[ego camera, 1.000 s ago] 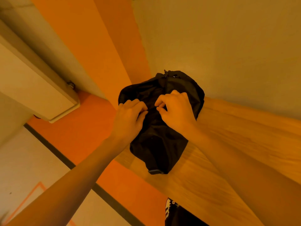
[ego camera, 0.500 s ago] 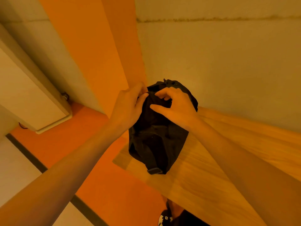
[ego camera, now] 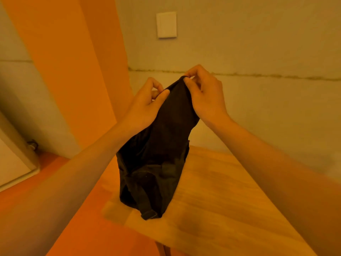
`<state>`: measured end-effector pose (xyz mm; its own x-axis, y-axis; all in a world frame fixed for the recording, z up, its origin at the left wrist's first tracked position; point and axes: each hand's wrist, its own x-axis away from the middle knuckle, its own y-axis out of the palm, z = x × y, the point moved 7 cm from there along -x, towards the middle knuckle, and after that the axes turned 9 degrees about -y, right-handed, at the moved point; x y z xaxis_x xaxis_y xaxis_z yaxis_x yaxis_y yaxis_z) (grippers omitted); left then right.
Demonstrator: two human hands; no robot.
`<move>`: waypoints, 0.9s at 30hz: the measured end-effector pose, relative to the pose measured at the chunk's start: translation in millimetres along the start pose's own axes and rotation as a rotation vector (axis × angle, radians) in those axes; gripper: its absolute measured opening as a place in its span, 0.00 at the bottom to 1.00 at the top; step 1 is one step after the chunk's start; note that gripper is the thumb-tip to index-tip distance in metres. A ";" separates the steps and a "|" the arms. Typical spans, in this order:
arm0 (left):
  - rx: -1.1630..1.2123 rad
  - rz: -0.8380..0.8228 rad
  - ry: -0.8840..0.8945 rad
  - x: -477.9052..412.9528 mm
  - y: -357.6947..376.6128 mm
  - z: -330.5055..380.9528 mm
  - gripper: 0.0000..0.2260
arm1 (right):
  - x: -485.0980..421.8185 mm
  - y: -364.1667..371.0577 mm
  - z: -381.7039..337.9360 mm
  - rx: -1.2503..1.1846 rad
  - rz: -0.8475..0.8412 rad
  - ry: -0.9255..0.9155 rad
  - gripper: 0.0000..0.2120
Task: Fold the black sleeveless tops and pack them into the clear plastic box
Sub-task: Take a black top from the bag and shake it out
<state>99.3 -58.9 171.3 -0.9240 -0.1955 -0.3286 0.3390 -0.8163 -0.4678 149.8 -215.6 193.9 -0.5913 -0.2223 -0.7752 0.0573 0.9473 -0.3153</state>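
Observation:
A black sleeveless top (ego camera: 156,159) hangs bunched in the air above the corner of a wooden table (ego camera: 221,200). My left hand (ego camera: 145,106) pinches its upper edge on the left. My right hand (ego camera: 204,97) pinches the same edge on the right, close beside the left hand. The fabric droops down, and a strap end (ego camera: 148,215) at its bottom reaches the table's near-left edge. No clear plastic box is in view.
The table's left corner juts over an orange floor (ego camera: 33,182). A grey wall with a white switch plate (ego camera: 166,24) stands behind. An orange wall panel (ego camera: 70,61) and a pale cabinet (ego camera: 13,159) are at the left.
Both hands have lifted the black top up off the table, from a crumpled heap to a hanging bundle. The camera has tilted upward, showing more wall.

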 end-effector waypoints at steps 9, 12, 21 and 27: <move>-0.028 -0.247 0.019 -6.1 54.2 58.8 0.07 | -2.2 -136.9 15.2 0.065 0.013 0.234 0.06; 0.008 -0.207 0.026 -5.3 63.3 77.3 0.08 | 3.0 -180.4 19.4 0.164 -0.024 0.247 0.06; 0.039 -0.214 0.128 -2.6 102.5 127.8 0.05 | 32.4 -260.5 37.7 0.291 -0.084 0.284 0.09; 0.132 -0.316 -0.086 -11.2 126.6 124.8 0.08 | 39.5 -285.1 54.2 0.328 -0.142 0.307 0.08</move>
<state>130.5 -227.9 218.2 -0.9930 0.0378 -0.1117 0.0131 -0.9058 -0.4234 153.6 -507.0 223.5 -0.8191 -0.2193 -0.5300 0.1805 0.7785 -0.6011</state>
